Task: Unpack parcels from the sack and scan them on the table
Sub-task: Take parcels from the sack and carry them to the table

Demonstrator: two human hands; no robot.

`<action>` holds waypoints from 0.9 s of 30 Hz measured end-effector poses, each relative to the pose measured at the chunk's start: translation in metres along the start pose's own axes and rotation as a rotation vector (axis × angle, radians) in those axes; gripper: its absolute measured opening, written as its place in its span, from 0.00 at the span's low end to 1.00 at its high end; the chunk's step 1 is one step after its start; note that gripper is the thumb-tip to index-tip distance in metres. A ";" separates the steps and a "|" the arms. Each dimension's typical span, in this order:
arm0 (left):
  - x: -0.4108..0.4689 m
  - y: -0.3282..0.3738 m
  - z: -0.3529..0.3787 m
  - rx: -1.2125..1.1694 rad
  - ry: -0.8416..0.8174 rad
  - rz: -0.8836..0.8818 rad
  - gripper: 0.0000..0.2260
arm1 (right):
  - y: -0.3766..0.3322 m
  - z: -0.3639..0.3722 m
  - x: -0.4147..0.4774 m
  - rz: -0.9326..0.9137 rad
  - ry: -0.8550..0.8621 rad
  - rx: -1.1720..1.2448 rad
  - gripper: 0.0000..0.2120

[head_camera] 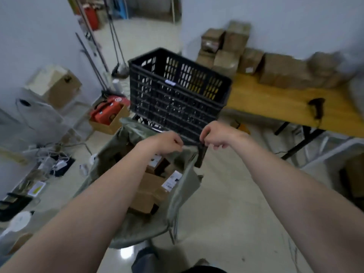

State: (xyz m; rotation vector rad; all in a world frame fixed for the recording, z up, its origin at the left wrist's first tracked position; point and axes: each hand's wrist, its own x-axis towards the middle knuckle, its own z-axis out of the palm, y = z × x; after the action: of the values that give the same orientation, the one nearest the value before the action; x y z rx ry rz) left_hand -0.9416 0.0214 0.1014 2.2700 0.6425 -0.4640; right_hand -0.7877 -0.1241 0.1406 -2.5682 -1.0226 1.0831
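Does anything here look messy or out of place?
Only the floor at left, where cords and papers lie in a tangle. The sack, gripped by the left hand and right hand, has spilled nothing.

Grey-green sack on floor, mouth open, far rim raised. Brown cardboard parcels with white labels jumbled inside. Yellow table at right, black legs; stacked parcels along far edge; black handheld scanner lying near front edge.
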 end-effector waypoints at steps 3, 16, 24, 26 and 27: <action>0.009 0.083 -0.012 -0.022 0.152 0.156 0.09 | 0.039 -0.058 -0.037 -0.003 0.118 0.043 0.10; 0.093 0.283 -0.062 0.248 -0.079 0.203 0.09 | 0.154 -0.202 -0.068 0.178 0.325 0.113 0.11; 0.217 0.316 -0.115 0.214 -0.072 0.205 0.05 | 0.191 -0.292 0.024 0.224 0.310 0.132 0.15; 0.255 0.323 -0.134 0.210 -0.045 0.191 0.08 | 0.200 -0.322 0.054 0.229 0.317 0.154 0.15; 0.274 0.327 -0.144 0.203 -0.028 0.189 0.09 | 0.204 -0.338 0.070 0.227 0.325 0.167 0.14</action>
State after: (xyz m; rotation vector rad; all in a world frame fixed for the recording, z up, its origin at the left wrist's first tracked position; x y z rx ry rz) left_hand -0.5133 0.0096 0.2407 2.4822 0.3758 -0.4850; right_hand -0.4135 -0.1972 0.2632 -2.6483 -0.5513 0.7220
